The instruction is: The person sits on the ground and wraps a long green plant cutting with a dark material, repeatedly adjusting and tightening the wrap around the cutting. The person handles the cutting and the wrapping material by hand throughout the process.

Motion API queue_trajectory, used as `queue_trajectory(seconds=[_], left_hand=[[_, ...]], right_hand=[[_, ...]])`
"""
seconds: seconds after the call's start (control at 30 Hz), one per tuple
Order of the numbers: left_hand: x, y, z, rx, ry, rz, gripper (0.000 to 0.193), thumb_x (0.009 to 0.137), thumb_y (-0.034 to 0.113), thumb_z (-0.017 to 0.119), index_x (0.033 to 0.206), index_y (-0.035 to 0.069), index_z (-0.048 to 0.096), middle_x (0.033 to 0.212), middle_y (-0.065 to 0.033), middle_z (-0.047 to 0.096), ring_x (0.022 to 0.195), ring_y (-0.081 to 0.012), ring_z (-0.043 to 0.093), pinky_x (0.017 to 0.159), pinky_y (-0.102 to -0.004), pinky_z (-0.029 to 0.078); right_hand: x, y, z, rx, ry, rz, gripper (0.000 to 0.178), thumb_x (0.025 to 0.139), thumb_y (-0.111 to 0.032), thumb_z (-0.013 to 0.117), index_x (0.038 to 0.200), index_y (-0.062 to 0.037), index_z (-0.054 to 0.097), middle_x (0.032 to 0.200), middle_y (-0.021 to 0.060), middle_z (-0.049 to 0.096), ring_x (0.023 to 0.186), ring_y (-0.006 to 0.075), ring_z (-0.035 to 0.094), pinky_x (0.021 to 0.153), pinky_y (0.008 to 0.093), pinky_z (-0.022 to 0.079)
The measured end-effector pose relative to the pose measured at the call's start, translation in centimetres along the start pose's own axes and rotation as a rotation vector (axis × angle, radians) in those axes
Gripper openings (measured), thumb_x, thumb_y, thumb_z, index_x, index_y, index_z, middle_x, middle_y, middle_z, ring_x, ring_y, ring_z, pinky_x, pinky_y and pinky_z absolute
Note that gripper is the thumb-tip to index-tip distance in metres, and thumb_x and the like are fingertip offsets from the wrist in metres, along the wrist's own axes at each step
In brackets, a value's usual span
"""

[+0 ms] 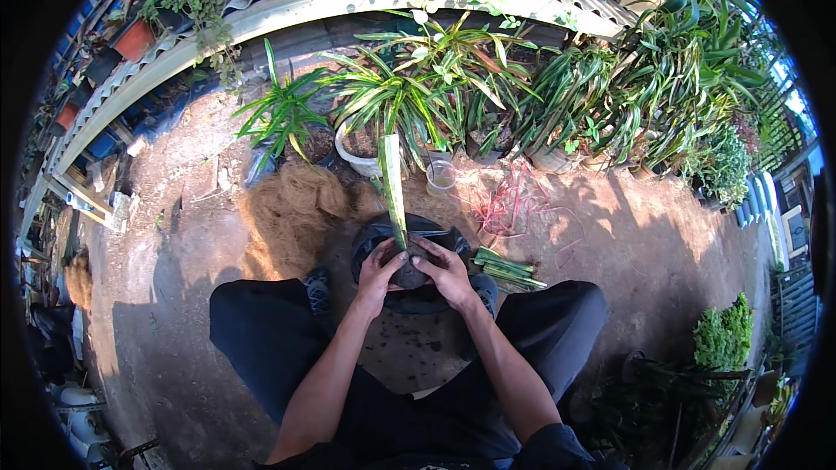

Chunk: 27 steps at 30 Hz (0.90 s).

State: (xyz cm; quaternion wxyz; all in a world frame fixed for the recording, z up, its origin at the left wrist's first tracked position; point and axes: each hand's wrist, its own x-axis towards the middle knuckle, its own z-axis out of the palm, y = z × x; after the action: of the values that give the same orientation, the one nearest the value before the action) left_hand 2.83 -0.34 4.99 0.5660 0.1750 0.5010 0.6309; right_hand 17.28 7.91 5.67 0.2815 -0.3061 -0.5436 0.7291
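Between my legs, my left hand [377, 273] and my right hand [448, 273] cup a dark ball of soil [409, 275] from both sides. A long, stiff green leaf cutting with pale edges [394, 196] stands upright out of the ball, its lower end hidden in the soil. My fingers curl round the ball, with the thumbs towards its near side. Directly beneath is a black tub or bag [366, 239], mostly covered by my hands; its contents are hard to make out.
Brown coconut fibre [296, 209] lies to the left. Cut leaf pieces [508, 268] rest by my right foot, with tangled pink string [509, 207] farther off. A clear plastic cup [441, 176] and a white pot [355, 155] stand near the row of potted plants [601, 104].
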Motion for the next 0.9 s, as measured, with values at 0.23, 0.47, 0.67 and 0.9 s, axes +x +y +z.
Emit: queue_trajectory(seconds=[0.23,0.47,0.67,0.9], left_hand=[[-0.2,0.0,0.3,0.151,-0.029,0.056,0.047,0.087,0.015,0.071,0.131,0.009,0.054,0.119,-0.0022,0.061,0.105,-0.0114,0.06,0.076,-0.0276,0.057],[-0.1,-0.1,0.4,0.113,-0.045,0.093,0.041,0.087,0.012,0.071,0.126,0.006,0.058,0.119,-0.0035,0.062,0.105,-0.011,0.06,0.085,-0.0262,0.053],[-0.4,0.0,0.5,0.071,-0.04,0.013,0.042,0.087,0.015,0.072,0.126,0.006,0.059,0.117,-0.0033,0.062,0.105,-0.0115,0.06,0.084,-0.0269,0.053],[-0.6,-0.4,0.7,0.177,-0.068,0.064,0.044,0.087,0.017,0.073,0.128,0.008,0.06,0.114,-0.0031,0.063,0.1,-0.0108,0.061,0.078,-0.0242,0.054]], right_hand=[[0.4,0.4,0.1,0.047,0.089,0.049,0.04,0.095,-0.019,0.062,0.129,0.0016,0.058,0.122,0.0083,0.063,0.112,0.014,0.056,0.099,0.0272,0.041],[0.3,0.3,-0.3,0.282,0.127,0.237,0.038,0.095,-0.017,0.06,0.128,0.0009,0.058,0.121,0.0075,0.064,0.108,0.0144,0.06,0.097,0.0283,0.045],[0.1,0.4,0.0,0.229,0.138,0.198,0.039,0.096,-0.019,0.06,0.13,0.0,0.057,0.122,0.008,0.063,0.108,0.0153,0.061,0.094,0.0297,0.048],[-0.6,-0.8,-0.3,0.393,0.123,0.352,0.04,0.096,-0.02,0.059,0.132,-0.0022,0.055,0.12,0.0083,0.064,0.105,0.017,0.063,0.091,0.0314,0.051]])
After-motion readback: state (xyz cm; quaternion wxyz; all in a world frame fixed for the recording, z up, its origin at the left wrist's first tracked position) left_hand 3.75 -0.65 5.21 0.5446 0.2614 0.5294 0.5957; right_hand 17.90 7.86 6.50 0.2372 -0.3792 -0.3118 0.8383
